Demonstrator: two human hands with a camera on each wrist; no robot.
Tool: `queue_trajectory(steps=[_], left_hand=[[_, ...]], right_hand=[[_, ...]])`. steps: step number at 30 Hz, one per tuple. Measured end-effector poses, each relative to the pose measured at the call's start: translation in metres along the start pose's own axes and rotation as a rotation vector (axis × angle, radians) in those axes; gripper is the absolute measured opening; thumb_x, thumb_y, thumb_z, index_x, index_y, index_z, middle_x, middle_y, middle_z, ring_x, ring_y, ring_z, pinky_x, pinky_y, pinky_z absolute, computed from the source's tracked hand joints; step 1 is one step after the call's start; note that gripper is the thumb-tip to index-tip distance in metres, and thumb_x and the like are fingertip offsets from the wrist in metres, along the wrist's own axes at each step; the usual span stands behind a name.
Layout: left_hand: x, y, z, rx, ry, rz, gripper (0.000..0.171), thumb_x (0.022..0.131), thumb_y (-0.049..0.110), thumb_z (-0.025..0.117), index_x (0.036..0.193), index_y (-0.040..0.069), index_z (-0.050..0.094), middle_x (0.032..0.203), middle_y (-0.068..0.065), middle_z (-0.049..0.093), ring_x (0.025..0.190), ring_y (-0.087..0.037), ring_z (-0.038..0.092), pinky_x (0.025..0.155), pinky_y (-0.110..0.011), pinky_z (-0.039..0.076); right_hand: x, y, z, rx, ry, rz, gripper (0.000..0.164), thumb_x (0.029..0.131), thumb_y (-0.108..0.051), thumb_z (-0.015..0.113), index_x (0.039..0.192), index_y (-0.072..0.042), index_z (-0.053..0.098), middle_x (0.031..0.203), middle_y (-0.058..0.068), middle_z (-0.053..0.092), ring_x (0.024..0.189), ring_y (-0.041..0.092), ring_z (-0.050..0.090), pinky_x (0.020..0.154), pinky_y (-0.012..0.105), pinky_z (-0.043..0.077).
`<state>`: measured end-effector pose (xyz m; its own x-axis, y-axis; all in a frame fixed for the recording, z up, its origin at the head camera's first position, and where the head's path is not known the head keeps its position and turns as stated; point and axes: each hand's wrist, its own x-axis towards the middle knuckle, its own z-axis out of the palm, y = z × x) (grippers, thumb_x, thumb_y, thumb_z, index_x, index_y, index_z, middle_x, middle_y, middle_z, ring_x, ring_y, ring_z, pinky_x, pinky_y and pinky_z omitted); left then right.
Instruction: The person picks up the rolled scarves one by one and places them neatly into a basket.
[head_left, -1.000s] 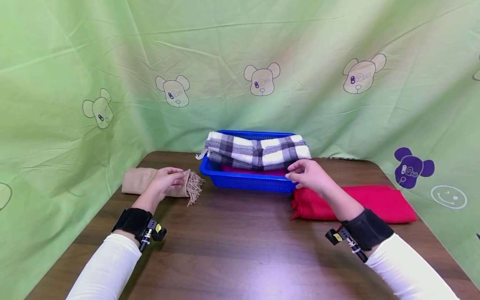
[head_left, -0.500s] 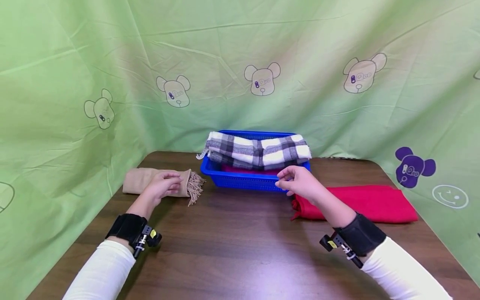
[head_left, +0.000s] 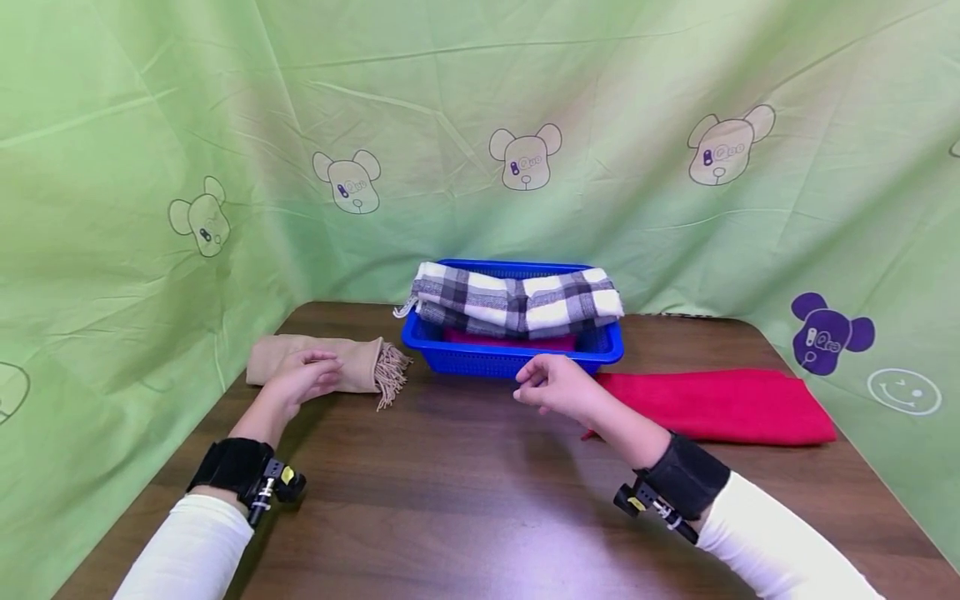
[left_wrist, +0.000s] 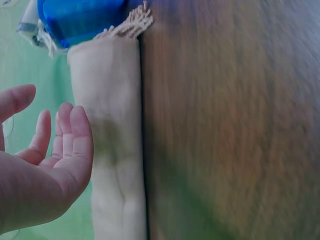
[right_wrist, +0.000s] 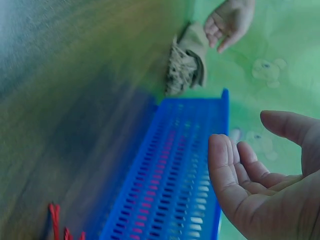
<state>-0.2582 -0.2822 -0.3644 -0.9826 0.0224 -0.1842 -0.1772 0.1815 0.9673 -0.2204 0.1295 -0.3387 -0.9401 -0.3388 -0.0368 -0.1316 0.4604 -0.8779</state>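
My left hand hovers over the folded beige scarf, its fingers loosely bent around nothing. In the left wrist view that scarf lies beyond the fingers, fringe at its far end. My right hand is in front of the blue basket, relaxed and holding nothing. A black-and-white checked scarf lies folded across the basket, above a dark red cloth inside. To the right, a folded red scarf rests on the table, partly hidden by my right arm.
The brown wooden table reaches forward to a green curtain printed with bear heads. The curtain also hangs along both sides. Each forearm carries a black wrist strap with a small camera.
My right hand has moved left and toward me, from beside the basket's right end to before its front. My left hand has drawn back slightly to the left. Scarves and basket stay put.
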Motion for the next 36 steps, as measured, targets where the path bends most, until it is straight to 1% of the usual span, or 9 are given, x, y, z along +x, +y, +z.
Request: queue_trajectory(steps=[4,7,14,17,20,24,30,33,36], left_hand=[[-0.004,-0.005,-0.011,0.017,0.005,0.000,0.046,0.099,0.014,0.055,0.134,-0.010,0.037,0.102,0.001,0.057,0.086,-0.006,0.063,0.082,-0.025,0.055],[-0.008,-0.009,-0.020,0.003,0.024,0.006,0.044,0.098,0.015,0.056,0.132,-0.009,0.039,0.097,0.005,0.059,0.083,-0.005,0.063,0.079,-0.023,0.056],[-0.013,-0.019,-0.039,-0.081,0.068,0.020,0.027,0.096,0.014,0.061,0.117,0.001,0.050,0.088,0.011,0.060,0.077,-0.003,0.063,0.075,-0.023,0.057],[-0.014,-0.021,-0.047,-0.131,0.089,0.006,0.022,0.096,0.012,0.061,0.113,0.003,0.050,0.086,0.010,0.061,0.074,-0.003,0.064,0.073,-0.023,0.057],[-0.016,-0.022,-0.054,-0.160,0.098,-0.007,0.020,0.096,0.011,0.060,0.112,0.004,0.050,0.085,0.009,0.061,0.072,-0.003,0.064,0.070,-0.021,0.057],[-0.019,-0.022,-0.064,-0.167,0.119,-0.021,0.020,0.096,0.011,0.061,0.111,0.005,0.051,0.084,0.009,0.061,0.071,-0.003,0.064,0.069,-0.021,0.057],[-0.020,-0.026,-0.081,-0.153,0.127,-0.029,0.019,0.097,0.013,0.060,0.111,0.007,0.048,0.080,0.013,0.062,0.071,-0.002,0.063,0.069,-0.021,0.057],[-0.019,-0.028,-0.087,-0.149,0.141,-0.035,0.020,0.096,0.013,0.061,0.110,0.007,0.047,0.079,0.012,0.062,0.070,-0.003,0.062,0.069,-0.021,0.057],[-0.018,-0.029,-0.090,-0.135,0.162,-0.047,0.023,0.095,0.013,0.063,0.110,0.006,0.048,0.080,0.010,0.061,0.069,-0.003,0.062,0.068,-0.022,0.057]], right_hand=[[0.004,0.000,0.012,-0.050,-0.025,-0.015,0.024,0.082,-0.007,0.074,0.099,0.004,0.062,0.085,0.009,0.063,0.072,0.028,0.063,0.062,0.042,0.058],[0.009,0.002,0.021,-0.080,-0.046,-0.031,0.025,0.082,-0.008,0.075,0.099,0.005,0.062,0.084,0.008,0.064,0.070,0.030,0.063,0.059,0.038,0.058],[0.019,0.001,0.040,-0.126,-0.056,-0.035,0.022,0.083,-0.009,0.077,0.097,0.000,0.063,0.085,0.005,0.066,0.061,0.018,0.060,0.055,0.029,0.055],[0.023,-0.001,0.047,-0.134,-0.063,-0.054,0.023,0.083,-0.010,0.076,0.099,0.001,0.064,0.085,0.006,0.067,0.058,0.016,0.060,0.053,0.028,0.055],[0.027,-0.003,0.055,-0.129,-0.071,-0.061,0.025,0.083,-0.009,0.076,0.100,0.003,0.064,0.085,0.006,0.068,0.057,0.014,0.058,0.054,0.031,0.056],[0.033,-0.008,0.066,-0.112,-0.085,-0.054,0.026,0.082,-0.009,0.077,0.101,0.004,0.063,0.084,0.006,0.068,0.059,0.019,0.061,0.058,0.037,0.057],[0.048,-0.014,0.084,-0.076,-0.087,-0.042,0.029,0.080,-0.007,0.077,0.102,0.007,0.063,0.083,0.007,0.066,0.069,0.032,0.065,0.055,0.031,0.056],[0.058,-0.016,0.093,-0.069,-0.074,-0.027,0.030,0.079,-0.007,0.078,0.102,0.007,0.064,0.081,0.007,0.066,0.070,0.035,0.066,0.054,0.029,0.055],[0.067,-0.015,0.102,-0.066,-0.049,-0.013,0.032,0.077,-0.007,0.079,0.102,0.007,0.064,0.079,0.005,0.064,0.066,0.032,0.066,0.053,0.029,0.055]])
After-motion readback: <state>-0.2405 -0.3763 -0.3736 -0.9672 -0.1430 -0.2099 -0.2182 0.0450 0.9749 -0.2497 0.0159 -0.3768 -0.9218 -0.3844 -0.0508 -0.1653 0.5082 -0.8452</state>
